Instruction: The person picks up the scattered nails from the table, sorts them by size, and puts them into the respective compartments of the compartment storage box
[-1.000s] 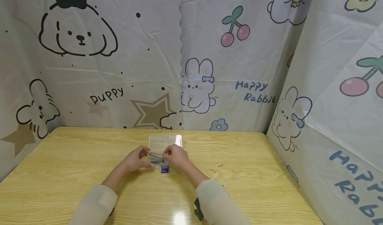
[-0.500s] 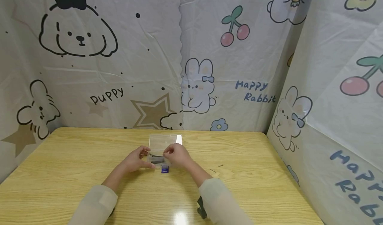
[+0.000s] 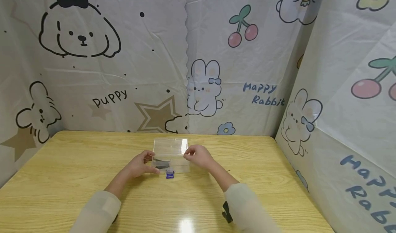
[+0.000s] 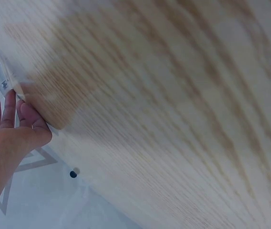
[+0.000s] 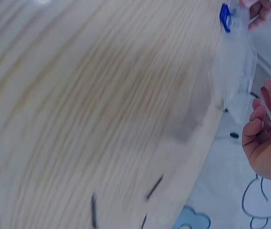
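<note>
A clear plastic box [image 3: 180, 165] stands on the table with its lid [image 3: 168, 146] raised at the back. Its left compartment contains several thin dark nail-like pieces [image 3: 162, 164]. A blue latch [image 3: 169, 174] sits at the front of the box. My left hand [image 3: 140, 165] holds the box's left side, thumb towards the front corner and fingers further back. At the box's right side is my right hand [image 3: 200, 156], fingers loosely bent. In the right wrist view, thumb and index finger are apart, with nothing visible between them.
Thin dark nail-like pieces [image 5: 154, 187] lie on the wooden table [image 3: 92, 157], right of the box; my right forearm partly covers them in the head view. A printed cloth [image 3: 148, 71] hangs behind the table and along its right side. Dark objects show beside both sleeves.
My right hand has moved right from above the compartments to the box's right side, uncovering the right part of the box. My left hand stays at the left side.
</note>
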Tool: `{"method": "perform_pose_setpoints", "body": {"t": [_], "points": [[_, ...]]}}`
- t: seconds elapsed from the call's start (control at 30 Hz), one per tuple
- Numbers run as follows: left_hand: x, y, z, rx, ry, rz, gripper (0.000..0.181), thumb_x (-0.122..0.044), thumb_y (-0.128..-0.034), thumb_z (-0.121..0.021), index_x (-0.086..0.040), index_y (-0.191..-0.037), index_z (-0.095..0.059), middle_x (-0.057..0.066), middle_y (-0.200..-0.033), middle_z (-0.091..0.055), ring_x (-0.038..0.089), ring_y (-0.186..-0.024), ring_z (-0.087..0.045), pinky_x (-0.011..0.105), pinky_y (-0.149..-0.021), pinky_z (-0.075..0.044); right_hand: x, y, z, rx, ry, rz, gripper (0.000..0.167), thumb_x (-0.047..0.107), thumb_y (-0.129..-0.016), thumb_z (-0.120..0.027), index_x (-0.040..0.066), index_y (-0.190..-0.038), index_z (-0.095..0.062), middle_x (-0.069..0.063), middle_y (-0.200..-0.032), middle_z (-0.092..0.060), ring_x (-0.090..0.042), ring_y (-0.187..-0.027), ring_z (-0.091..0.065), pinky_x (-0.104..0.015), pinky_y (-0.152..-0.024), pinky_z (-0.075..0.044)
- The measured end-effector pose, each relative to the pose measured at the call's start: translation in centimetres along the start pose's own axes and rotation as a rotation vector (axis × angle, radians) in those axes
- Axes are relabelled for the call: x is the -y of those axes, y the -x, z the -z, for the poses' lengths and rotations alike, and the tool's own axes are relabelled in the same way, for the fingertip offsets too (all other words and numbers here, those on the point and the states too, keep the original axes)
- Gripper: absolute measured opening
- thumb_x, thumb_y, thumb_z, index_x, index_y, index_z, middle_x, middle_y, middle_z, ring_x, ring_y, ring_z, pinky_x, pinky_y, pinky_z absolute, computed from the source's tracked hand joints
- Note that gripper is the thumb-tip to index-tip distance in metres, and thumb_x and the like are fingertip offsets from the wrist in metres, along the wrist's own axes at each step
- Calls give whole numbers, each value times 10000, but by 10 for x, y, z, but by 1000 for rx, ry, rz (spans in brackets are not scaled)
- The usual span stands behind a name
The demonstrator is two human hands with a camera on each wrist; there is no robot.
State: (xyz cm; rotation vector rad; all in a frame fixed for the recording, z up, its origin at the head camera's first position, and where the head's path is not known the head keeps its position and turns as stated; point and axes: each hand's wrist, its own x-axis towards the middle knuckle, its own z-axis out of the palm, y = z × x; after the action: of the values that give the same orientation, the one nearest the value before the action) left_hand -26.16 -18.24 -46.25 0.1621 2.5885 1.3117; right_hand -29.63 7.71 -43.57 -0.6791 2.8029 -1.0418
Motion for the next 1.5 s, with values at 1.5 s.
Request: {"method": "perform_pose_setpoints", "body": {"t": [1.5], "points": [[-3,1,0,-1,-21,7,759,-301,-728,-802,-3,-1306,-412,238,-1305,-467,416,-1217,-416,559,-1050,-335,-115,82,66,-21,71,-210,74,108,-860,-643,48,-856,-686,-19,-797,-602,-110,-721,-484,-245,-640,-413]]}}
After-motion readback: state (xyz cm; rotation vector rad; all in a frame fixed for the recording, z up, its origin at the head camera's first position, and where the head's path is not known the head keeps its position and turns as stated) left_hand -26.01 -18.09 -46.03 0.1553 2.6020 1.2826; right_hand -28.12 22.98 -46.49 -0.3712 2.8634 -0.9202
